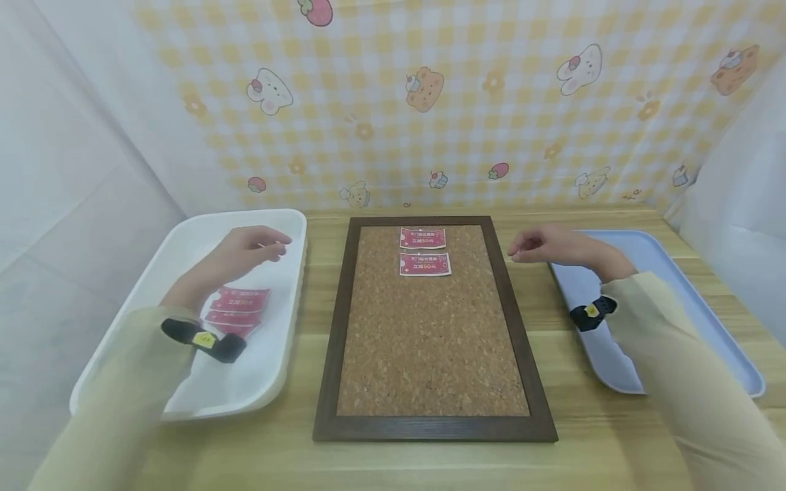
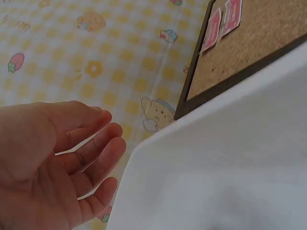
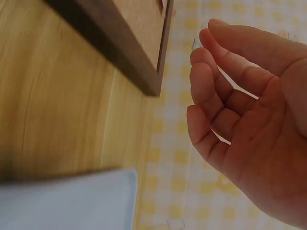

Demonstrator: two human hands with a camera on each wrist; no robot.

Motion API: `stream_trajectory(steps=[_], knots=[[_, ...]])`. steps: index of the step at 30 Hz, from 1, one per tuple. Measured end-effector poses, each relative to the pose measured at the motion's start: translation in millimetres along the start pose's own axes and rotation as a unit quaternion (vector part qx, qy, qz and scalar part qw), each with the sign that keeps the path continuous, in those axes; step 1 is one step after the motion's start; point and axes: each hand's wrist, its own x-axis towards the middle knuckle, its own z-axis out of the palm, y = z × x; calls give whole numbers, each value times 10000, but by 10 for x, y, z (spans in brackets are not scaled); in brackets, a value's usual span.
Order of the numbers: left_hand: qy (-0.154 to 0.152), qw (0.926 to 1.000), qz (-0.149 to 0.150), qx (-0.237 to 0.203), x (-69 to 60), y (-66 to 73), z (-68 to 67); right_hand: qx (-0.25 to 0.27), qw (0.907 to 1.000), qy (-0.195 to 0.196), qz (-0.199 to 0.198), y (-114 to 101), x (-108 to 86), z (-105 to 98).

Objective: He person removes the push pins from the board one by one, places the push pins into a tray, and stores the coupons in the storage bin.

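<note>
On rectangular brown-framed cork board (image 1: 430,341): oblong pink paper coupons (image 1: 425,264), spaced likely for legibility | your left hand (image 1: 236,251), right hand (image 1: 559,245): loosely half-curled, empty

The left hand (image 1: 248,249) is held at 9 o'clock in the head view, the right hand (image 1: 555,245) at 3 o'clock. The left forearm (image 1: 117,382), covered by a pale sleeve, is slanted in from 8 o'clock; the right forearm (image 1: 694,361), sleeved alike, from 4 o'clock. The left fingers (image 2: 108,160) are pointed toward 2 o'clock in the left wrist view, loosely bent, with the thumb (image 2: 86,115) held uppermost. In the right wrist view, the right fingers (image 3: 204,86) are softly curved toward 10 o'clock, the right thumb (image 3: 254,43) being kept close to the forefinger's tip.
</note>
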Motion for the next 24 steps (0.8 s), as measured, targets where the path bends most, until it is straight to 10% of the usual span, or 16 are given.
stream_trajectory(steps=[10,24], knots=[[-631,9971,156,-403,461,351,322,53,9976,-414,-558,-290,458,239],[-1032,9926,-407,-496,965,468,859,246,9979,-361,-488,-515,971,482]])
